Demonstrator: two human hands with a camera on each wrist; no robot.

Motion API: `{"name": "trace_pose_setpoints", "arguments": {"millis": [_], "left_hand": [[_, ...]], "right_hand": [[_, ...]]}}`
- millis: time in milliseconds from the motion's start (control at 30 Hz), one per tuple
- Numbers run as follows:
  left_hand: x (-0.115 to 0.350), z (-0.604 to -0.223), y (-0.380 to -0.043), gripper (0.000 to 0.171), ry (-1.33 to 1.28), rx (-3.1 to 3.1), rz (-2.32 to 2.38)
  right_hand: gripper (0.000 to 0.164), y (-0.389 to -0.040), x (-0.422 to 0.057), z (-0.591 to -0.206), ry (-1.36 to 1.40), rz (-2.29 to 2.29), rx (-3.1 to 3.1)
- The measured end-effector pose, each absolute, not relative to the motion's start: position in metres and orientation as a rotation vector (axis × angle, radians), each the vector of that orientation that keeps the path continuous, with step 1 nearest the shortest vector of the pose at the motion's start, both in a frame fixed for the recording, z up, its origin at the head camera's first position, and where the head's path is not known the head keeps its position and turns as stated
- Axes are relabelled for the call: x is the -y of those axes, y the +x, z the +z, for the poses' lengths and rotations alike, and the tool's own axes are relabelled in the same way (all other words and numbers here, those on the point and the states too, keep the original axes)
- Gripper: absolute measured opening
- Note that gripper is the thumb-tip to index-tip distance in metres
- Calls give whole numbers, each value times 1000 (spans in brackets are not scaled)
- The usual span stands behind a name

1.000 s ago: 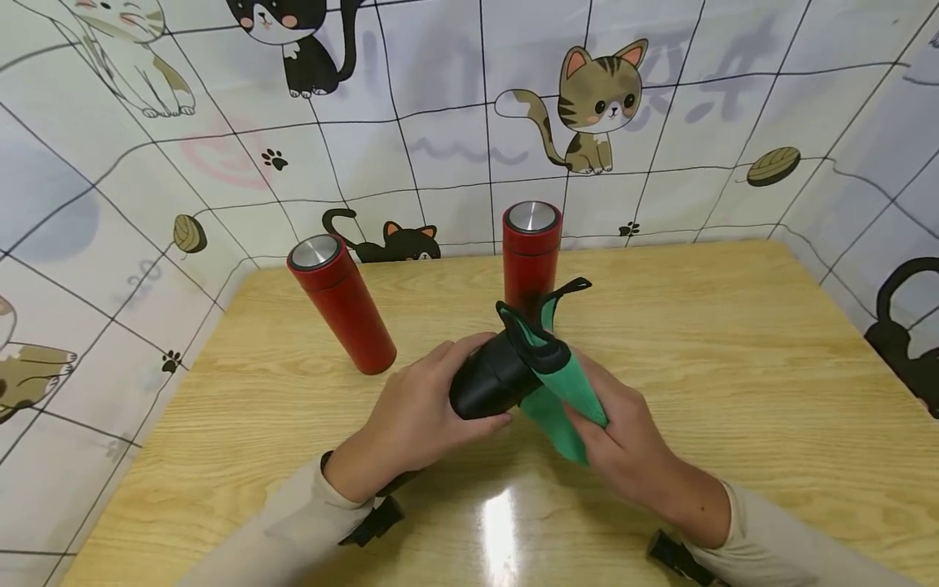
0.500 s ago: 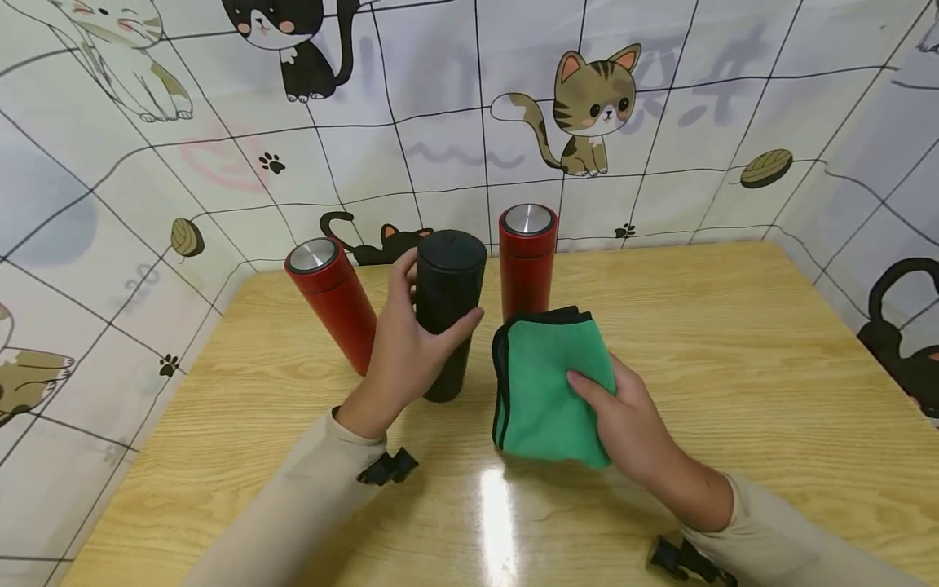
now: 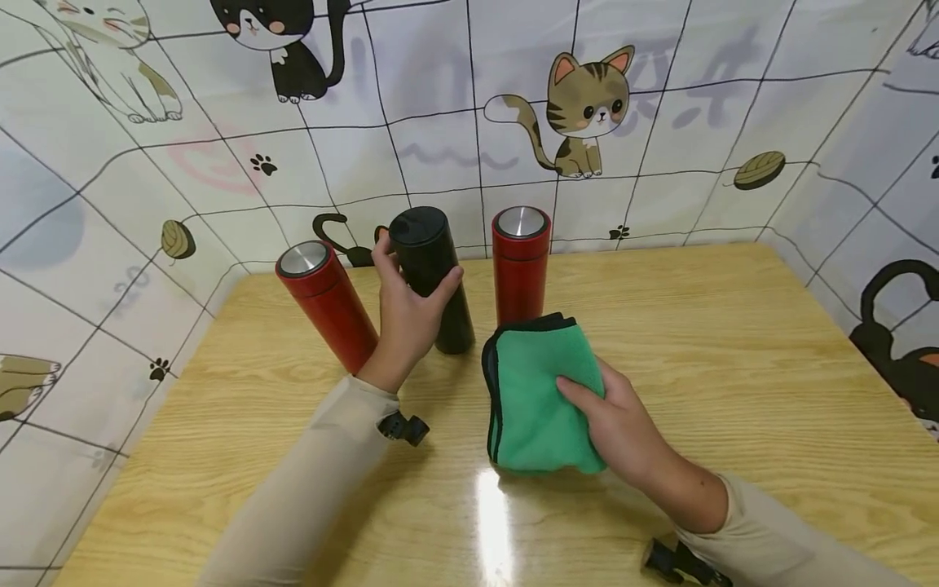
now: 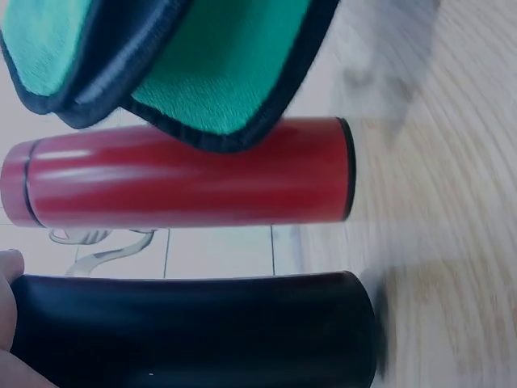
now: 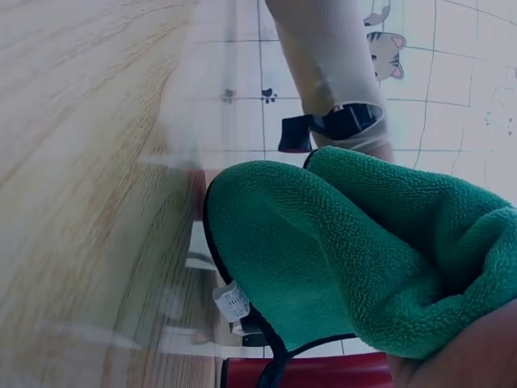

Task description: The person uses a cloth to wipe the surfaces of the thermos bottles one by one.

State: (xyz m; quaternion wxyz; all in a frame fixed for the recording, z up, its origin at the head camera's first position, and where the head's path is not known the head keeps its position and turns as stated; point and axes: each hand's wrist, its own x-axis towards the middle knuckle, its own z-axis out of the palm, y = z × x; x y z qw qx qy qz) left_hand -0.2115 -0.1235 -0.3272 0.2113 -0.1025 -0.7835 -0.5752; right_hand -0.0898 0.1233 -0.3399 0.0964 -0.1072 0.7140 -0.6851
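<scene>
1. The left hand [image 3: 407,322] grasps a black cylindrical flask [image 3: 425,259], thumb on its right side and fingers round its left side, near the top.
2. The black flask is upright at the far middle of the wooden table [image 3: 719,350], its flat black lid facing up. Its base is on the tabletop or just above it; the pictures do not settle which.
3. To its left is a red flask [image 3: 328,306] with a silver-topped lid. In the head view the left wrist covers part of this flask's lower end.
4. To its right a matching flask, the right-hand red one [image 3: 519,281], stands upright on the table, apart from the black flask. The left wrist view shows a dark ring round its base.
5. The right hand [image 3: 623,424] grips a folded green microfibre cloth [image 3: 539,395] by its right edge, thumb lying across the near face.
6. The cloth hangs in front of the right-hand red flask, hiding its lower end in the head view; whether they touch cannot be told. It has black edging, and the right wrist view shows a white label [image 5: 232,301] at the border.
7. Beyond the table's far edge is a white backdrop [image 3: 433,73] with black grid lines and cartoon cats.
</scene>
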Motion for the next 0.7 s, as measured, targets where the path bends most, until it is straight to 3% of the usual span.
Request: {"name": "trace_pose_setpoints", "arguments": {"millis": [467,700], "left_hand": [[123,-339,-224,90,-224,2267,-1569],[128,-334,-209,104,-226,2263,-1490]], "right_hand": [[39,-88,-120,-345,-432,-2019,-2131],[39,-89,-119,-346,-486,-2009,-2133]]}}
